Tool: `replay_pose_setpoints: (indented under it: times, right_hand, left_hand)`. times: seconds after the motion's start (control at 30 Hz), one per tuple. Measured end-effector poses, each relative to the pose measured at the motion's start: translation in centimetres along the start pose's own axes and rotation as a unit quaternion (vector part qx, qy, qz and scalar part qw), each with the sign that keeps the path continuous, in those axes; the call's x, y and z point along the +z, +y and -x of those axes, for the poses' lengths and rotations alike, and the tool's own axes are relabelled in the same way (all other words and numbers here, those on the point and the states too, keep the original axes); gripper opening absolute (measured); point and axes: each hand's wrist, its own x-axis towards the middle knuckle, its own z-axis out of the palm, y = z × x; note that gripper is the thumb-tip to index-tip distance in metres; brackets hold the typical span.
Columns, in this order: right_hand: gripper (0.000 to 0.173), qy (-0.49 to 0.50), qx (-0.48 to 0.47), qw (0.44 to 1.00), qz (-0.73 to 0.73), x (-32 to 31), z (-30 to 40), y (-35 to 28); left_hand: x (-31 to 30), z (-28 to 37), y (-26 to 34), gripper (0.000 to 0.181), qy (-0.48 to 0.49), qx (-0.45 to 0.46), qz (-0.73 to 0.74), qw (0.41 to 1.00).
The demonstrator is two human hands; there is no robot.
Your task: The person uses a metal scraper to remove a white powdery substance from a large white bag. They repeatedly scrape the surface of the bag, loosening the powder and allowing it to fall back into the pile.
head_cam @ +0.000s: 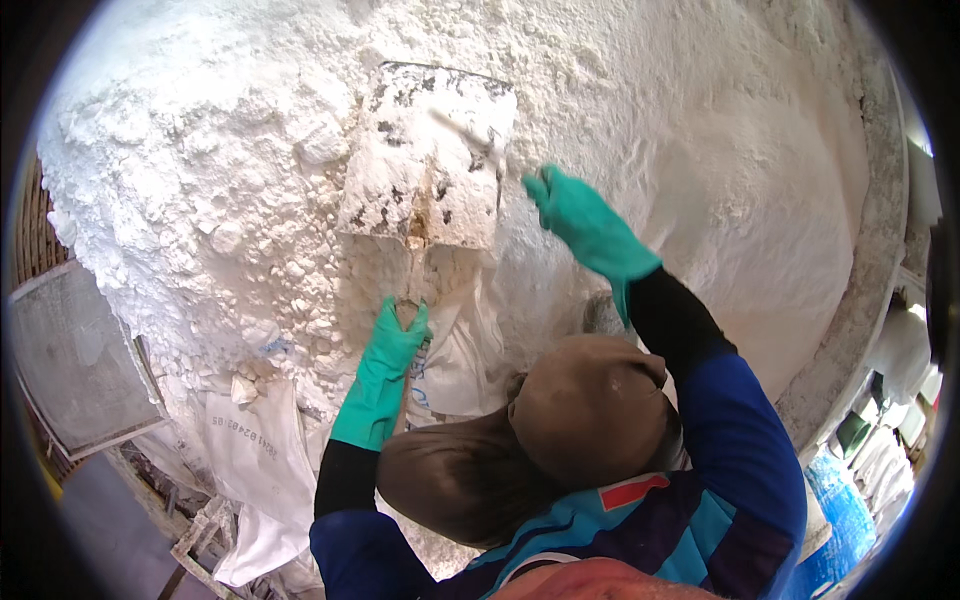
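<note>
A square-bladed shovel (435,161) lies on a mound of white powder and lumps (262,150). White material cakes its dark blade, and rust shows near the socket. My left hand (401,330), in a green rubber glove, grips the shaft below the blade. To the right of the blade my right hand (581,217), in a matching glove, is curled into a fist. A blurred rod-like tool (457,126) extends from that fist's direction over the blade; it appears to be held there, though the join is indistinct.
White woven sacks (259,435) lie below the mound at left, beside a grey framed panel (82,360). My brown-clad knees (589,405) are close below my hands. A concrete curb (862,300) curves along the right, with a blue barrel-like object (840,517) beyond it.
</note>
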Motion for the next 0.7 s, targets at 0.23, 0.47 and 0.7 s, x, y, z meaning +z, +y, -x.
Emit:
replay_pose_setpoints:
  times: [0.23,0.47,0.7]
  right_hand:
    - [0.042,0.021,-0.085,0.994,0.062,-0.7,-3.6,-4.6]
    - [0.023,-0.055,-0.050,0.993,0.088,-2.0,0.4,-1.7]
    - [0.042,0.006,-0.166,0.985,0.042,-2.8,-3.3,-6.5]
  left_hand:
    - [0.3,-0.4,-0.2,0.030,0.018,-0.006,0.010,1.000]
    - [0.5,-1.0,-0.2,0.035,0.017,0.037,-0.012,0.999]
    - [-0.3,-0.4,0.2,0.038,0.001,-0.011,-0.006,1.000]
